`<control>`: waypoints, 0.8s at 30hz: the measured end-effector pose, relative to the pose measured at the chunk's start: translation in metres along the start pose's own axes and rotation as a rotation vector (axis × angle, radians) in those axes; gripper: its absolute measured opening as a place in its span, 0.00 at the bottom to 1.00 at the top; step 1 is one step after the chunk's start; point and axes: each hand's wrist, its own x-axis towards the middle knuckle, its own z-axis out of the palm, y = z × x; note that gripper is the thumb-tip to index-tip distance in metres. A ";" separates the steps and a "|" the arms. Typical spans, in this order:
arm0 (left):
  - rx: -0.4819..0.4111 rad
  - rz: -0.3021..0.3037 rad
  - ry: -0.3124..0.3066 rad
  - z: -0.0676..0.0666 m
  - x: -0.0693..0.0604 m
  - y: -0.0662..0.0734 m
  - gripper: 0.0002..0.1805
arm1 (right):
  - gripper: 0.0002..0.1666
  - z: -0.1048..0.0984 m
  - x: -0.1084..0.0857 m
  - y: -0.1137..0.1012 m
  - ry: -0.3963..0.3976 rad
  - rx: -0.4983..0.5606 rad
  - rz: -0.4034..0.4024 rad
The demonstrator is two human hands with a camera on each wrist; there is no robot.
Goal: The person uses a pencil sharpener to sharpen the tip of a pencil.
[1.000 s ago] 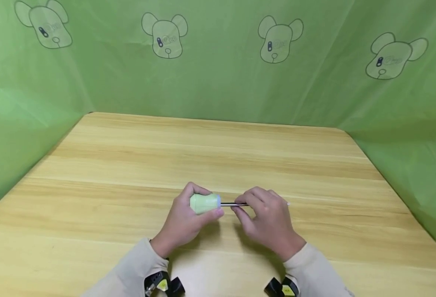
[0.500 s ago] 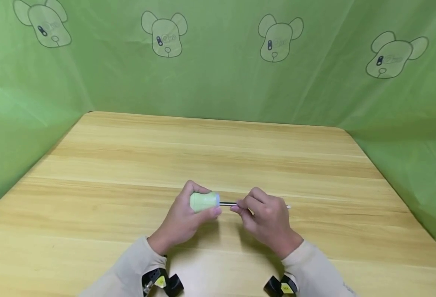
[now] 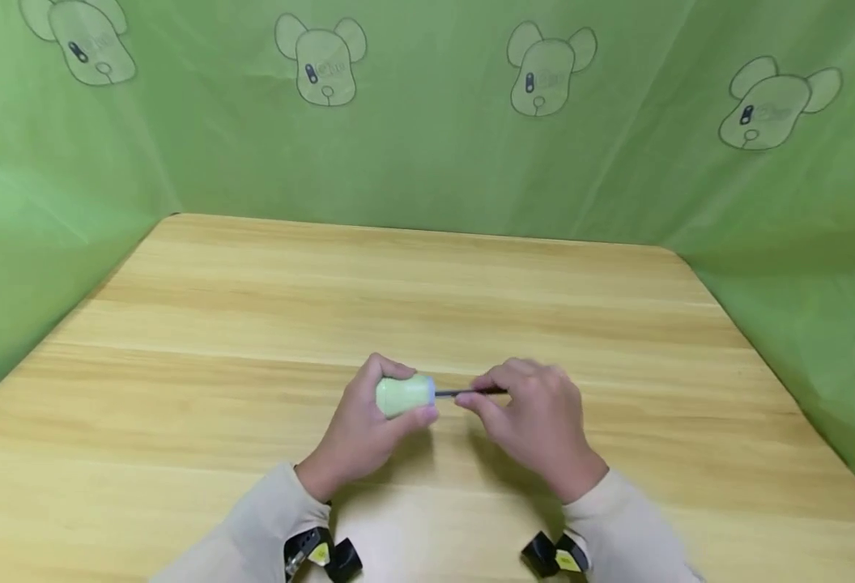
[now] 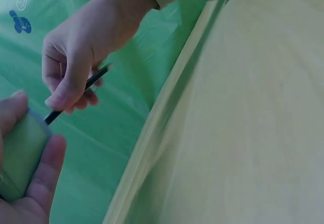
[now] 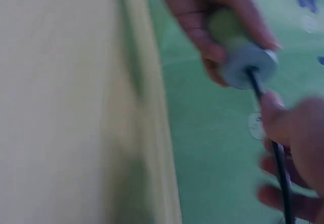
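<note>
In the head view, my left hand [image 3: 355,433] grips a light green barrel-shaped pencil sharpener [image 3: 404,395] with a pale blue end. A thin dark pencil [image 3: 444,394] runs into the hole in that end, plain in the right wrist view on the sharpener's face [image 5: 243,64]. Thumb and fingers of my right hand [image 3: 537,421] pinch the pencil a short way from the sharpener. The left wrist view shows the pencil's far part [image 4: 97,76] sticking out behind my right hand. Whatever part of the pencil is inside the sharpener is hidden.
Both hands are above the near part of a wooden table [image 3: 398,300]. Green cloth [image 3: 427,162] with printed bear heads hangs behind the table and along its sides. Black wrist cameras [image 3: 555,555] sit at the sleeve cuffs.
My right hand has turned about the pencil and shifted its fingers. The pencil's white far end, visible half a second ago, is now hidden in the head view. My left hand has barely moved.
</note>
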 end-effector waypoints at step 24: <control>-0.026 -0.019 -0.024 -0.010 0.001 -0.001 0.22 | 0.20 0.005 0.001 -0.001 -0.110 0.206 0.174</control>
